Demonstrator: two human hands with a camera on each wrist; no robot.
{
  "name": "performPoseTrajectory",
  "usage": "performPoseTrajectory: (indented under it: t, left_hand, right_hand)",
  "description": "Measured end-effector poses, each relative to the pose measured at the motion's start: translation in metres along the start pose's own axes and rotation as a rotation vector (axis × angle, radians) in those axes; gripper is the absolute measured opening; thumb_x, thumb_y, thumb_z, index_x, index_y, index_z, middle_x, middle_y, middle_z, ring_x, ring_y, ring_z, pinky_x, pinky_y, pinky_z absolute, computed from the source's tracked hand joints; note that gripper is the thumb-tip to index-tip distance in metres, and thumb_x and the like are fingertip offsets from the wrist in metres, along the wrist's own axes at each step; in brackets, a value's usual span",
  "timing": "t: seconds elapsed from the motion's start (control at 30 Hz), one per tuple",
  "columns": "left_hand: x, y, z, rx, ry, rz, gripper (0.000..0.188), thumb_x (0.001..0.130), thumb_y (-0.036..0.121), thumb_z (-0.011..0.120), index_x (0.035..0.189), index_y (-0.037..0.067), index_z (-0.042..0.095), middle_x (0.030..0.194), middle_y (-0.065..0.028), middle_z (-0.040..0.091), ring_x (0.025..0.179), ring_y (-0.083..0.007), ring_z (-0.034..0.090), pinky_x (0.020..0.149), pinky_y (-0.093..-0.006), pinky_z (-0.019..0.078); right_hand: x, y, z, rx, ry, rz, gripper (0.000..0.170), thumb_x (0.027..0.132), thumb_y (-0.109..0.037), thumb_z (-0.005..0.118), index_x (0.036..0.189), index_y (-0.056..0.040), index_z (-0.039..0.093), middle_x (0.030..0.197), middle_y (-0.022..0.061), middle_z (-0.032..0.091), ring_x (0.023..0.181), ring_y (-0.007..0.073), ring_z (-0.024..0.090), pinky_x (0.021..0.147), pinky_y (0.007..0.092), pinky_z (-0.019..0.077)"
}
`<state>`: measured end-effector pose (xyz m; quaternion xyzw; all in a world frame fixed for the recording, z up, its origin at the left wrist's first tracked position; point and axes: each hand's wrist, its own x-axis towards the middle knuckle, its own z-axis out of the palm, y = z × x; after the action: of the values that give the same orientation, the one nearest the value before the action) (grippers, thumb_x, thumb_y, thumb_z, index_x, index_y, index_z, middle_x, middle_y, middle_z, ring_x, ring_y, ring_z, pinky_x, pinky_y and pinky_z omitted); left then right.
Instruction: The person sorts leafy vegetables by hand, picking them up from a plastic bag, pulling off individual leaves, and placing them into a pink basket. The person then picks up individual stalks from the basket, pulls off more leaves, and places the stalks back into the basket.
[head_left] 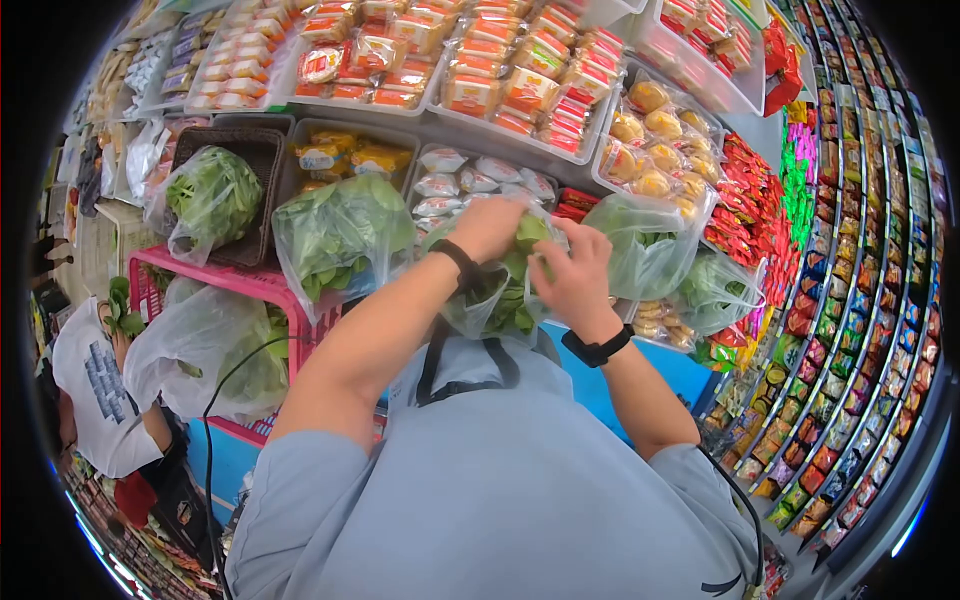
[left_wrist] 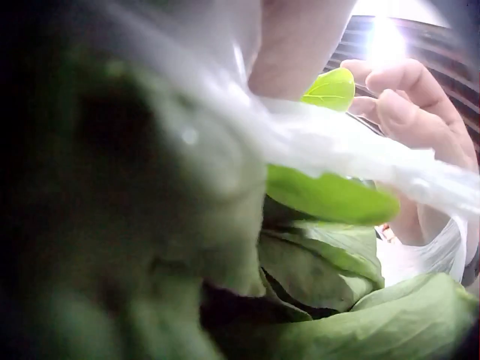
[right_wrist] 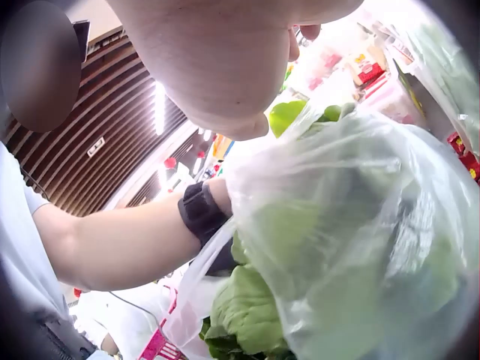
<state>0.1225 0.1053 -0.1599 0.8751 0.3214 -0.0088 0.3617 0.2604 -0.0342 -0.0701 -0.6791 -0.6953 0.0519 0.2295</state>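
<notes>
Between my two hands is a clear plastic bag filled with leafy greens. My left hand grips the bag near its upper edge, its fingertips mostly hidden. In the left wrist view, the rim of the plastic stretches toward my right hand. The right hand stands over the right side of the bag, fingers loosely bent and thumb apart from them. A bright leaf pokes up near its fingertips. Broad leaves crowd the bag's mouth below the plastic.
Other bagged greens lie to the left, with another bag to the right. A pink basket holds more bagged greens. Trays of packaged snacks fill the back, and snack shelves curve along the right. Another person is at far left.
</notes>
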Motion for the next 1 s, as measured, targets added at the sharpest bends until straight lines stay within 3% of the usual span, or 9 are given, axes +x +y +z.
performPoseTrajectory:
  t: [0.07,0.27,0.37,0.47,0.5,0.6,0.8,0.9,1.0]
  left_hand:
    - [-0.001,0.0,-0.006,-0.033,-0.031,0.004,0.028,0.088,0.016,0.074,0.113,0.004,0.073,0.11,-0.0242,0.076,0.109,-0.0428,0.071,0.092,-0.0527,0.0558]
    - [0.006,-0.011,-0.014,-0.114,-0.171,0.053,0.039,0.094,0.023,0.073,0.123,-0.001,0.065,0.112,-0.0292,0.074,0.109,-0.0477,0.069,0.093,-0.0531,0.0552]
    - [0.007,-0.002,-0.036,-0.235,-0.217,-0.027,0.043,0.094,0.022,0.075,0.128,0.0,0.061,0.113,-0.0299,0.073,0.11,-0.0487,0.068,0.092,-0.0522,0.0556]
    - [0.014,-0.017,-0.031,-0.29,-0.196,0.055,0.044,0.093,0.018,0.076,0.131,0.002,0.061,0.114,-0.0299,0.073,0.111,-0.0479,0.069,0.092,-0.0507,0.0562]
    - [0.017,-0.024,-0.025,-0.291,-0.185,0.015,0.044,0.091,0.014,0.077,0.132,0.004,0.063,0.115,-0.0299,0.073,0.111,-0.0466,0.069,0.091,-0.0485,0.0571]
    - [0.022,-0.04,-0.01,-0.342,-0.123,0.027,0.04,0.09,0.015,0.078,0.127,0.004,0.068,0.114,-0.0275,0.074,0.109,-0.0444,0.071,0.09,-0.0471,0.0576]
    - [0.024,-0.029,-0.027,-0.461,-0.317,-0.128,0.039,0.09,0.021,0.081,0.126,0.008,0.074,0.11,-0.0232,0.077,0.104,-0.0408,0.073,0.09,-0.0458,0.0575]
    - [0.024,-0.028,-0.031,-0.264,-0.319,0.021,0.044,0.093,0.029,0.078,0.132,0.01,0.072,0.114,-0.0229,0.077,0.107,-0.0403,0.073,0.092,-0.0456,0.0566]
    - [0.029,-0.042,-0.006,-0.337,-0.295,0.111,0.043,0.096,0.033,0.074,0.132,0.01,0.071,0.118,-0.0221,0.076,0.11,-0.0399,0.071,0.095,-0.0453,0.0552]
  right_hand:
    - [-0.001,-0.007,0.001,-0.045,-0.062,-0.032,0.025,0.083,-0.021,0.083,0.104,-0.0116,0.075,0.152,0.0156,0.052,0.13,0.0394,0.05,0.106,0.0511,0.0405]
    - [0.002,0.001,0.013,-0.17,-0.29,0.135,0.027,0.09,-0.026,0.075,0.112,-0.0099,0.078,0.167,0.0257,0.035,0.142,0.0449,0.042,0.112,0.0562,0.0397]
    - [0.006,0.002,0.023,-0.151,-0.247,0.125,0.028,0.093,-0.024,0.071,0.115,-0.0077,0.076,0.158,0.0274,0.045,0.134,0.0467,0.05,0.107,0.0564,0.0468]
    - [0.007,0.017,0.053,0.044,-0.299,0.187,0.023,0.092,-0.024,0.069,0.1,-0.003,0.075,0.13,0.0272,0.062,0.11,0.0472,0.064,0.089,0.0543,0.0571]
    - [0.007,0.021,0.059,0.016,-0.235,0.135,0.025,0.093,-0.024,0.066,0.097,-0.0013,0.073,0.111,0.0233,0.065,0.097,0.0445,0.067,0.081,0.0531,0.0592]
    - [0.017,0.019,0.053,-0.017,-0.331,0.214,0.025,0.092,-0.025,0.065,0.098,-0.0021,0.074,0.109,0.0217,0.067,0.1,0.0422,0.067,0.084,0.0537,0.0585]
    - [0.021,0.018,0.042,0.035,-0.364,0.277,0.026,0.091,-0.024,0.063,0.094,-0.0008,0.075,0.106,0.0201,0.068,0.102,0.0395,0.067,0.09,0.0515,0.0573]
    - [0.019,0.023,0.037,0.026,-0.402,0.284,0.026,0.09,-0.022,0.062,0.093,-0.0005,0.076,0.106,0.0202,0.069,0.104,0.0386,0.066,0.092,0.0508,0.0568]
    - [0.018,0.026,0.036,0.037,-0.409,0.311,0.026,0.09,-0.022,0.062,0.093,-0.0001,0.076,0.106,0.02,0.07,0.106,0.0382,0.066,0.093,0.0507,0.0567]
